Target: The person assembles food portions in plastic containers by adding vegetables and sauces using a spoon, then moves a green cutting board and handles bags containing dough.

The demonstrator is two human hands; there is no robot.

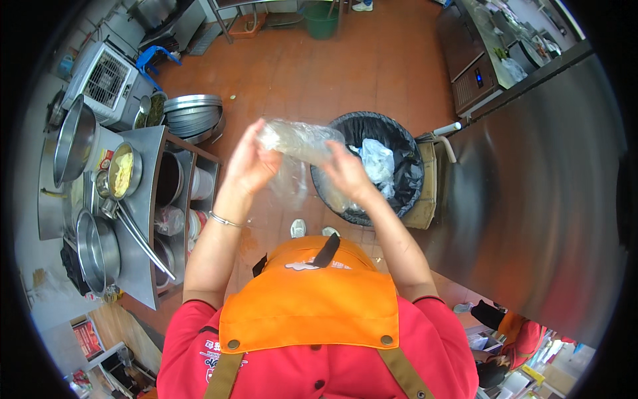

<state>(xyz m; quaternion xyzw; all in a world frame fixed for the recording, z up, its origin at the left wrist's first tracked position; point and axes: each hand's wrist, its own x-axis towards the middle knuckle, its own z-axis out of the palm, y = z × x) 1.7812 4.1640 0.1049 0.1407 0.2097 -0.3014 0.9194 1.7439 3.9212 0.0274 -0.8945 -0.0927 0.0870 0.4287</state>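
A clear plastic bag (296, 138) with something pale and greyish-beige in it is stretched between my two hands, above the floor. My left hand (254, 159) grips its left end, thumb and fingers closed on the film. On the other end, my right hand (347, 174) is closed round the plastic. Loose see-through film hangs below the bag between my hands. What the bag contains is too blurred to name. Just beyond my right hand stands a round trash bin (413, 193) with a black liner, and crumpled whitish plastic bags (377, 159) lie in it.
At left, a steel shelf table (143, 166) carries metal bowls (96, 253) and a pan of yellow food (124, 169). Stacked metal pans (193, 114) stand behind it. A steel surface (525, 193) fills the right side, with cardboard (425, 193) beside the bin. Another person (518, 336) is at lower right.
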